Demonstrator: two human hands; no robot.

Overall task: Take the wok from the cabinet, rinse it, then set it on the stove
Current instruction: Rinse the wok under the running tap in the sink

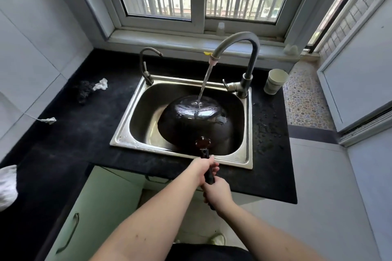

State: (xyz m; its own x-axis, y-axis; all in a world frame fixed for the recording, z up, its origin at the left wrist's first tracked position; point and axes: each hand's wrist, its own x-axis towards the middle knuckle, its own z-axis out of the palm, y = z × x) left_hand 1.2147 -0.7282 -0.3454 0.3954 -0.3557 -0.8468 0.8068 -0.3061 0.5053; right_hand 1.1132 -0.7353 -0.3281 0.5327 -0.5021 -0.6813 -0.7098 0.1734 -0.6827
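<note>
In the sink (135, 112), both hands (202, 172) grip the upturned wok's (191, 121) handle (209, 176).

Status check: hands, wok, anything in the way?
Left hand and right hand both grip wok handle. Wok upside down in sink, faucet stream hitting its base. Nothing blocking it.

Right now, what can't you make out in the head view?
- Inside of the wok: it lies bottom-up in the sink, so its own shell hides it.
- Handle under each grip: covered by the left hand and right hand.
- Stove: out of frame.
- Cup contents: angle hides them.
</note>
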